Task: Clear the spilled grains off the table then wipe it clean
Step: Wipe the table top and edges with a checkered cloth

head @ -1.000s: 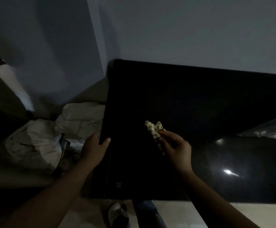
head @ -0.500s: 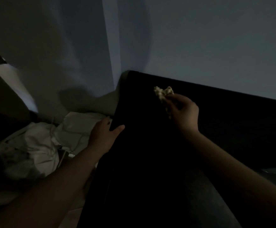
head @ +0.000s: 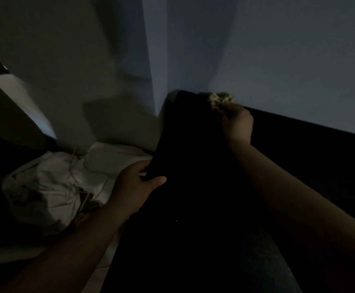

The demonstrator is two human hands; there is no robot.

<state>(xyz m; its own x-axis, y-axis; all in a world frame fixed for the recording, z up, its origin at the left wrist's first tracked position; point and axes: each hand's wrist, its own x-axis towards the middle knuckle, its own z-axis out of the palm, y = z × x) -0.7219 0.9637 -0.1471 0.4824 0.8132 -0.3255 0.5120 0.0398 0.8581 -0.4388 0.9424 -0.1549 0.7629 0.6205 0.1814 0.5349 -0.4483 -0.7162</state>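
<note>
Reaching to the table's [head: 193, 208] far corner, the right hand [head: 239, 123] pinches a small pale patterned cloth [head: 221, 100] between fingers and thumb, its grip clenched on the bunched fabric. The cloth sits at the table's back edge, just beside the wall [head: 278, 60], probably so a wipe can start at the farthest point and be drawn toward the body. The left hand [head: 136, 187] is cupped against the table's left edge, fingers curled under the rim and thumb lying on top; its grip holds nothing loose, and it looks placed either to steady the body or to catch what gets swept off. No grains are visible on the dark top; the light is too dim to tell. White bags [head: 56, 182] lie heaped on the floor left of the table.
</note>
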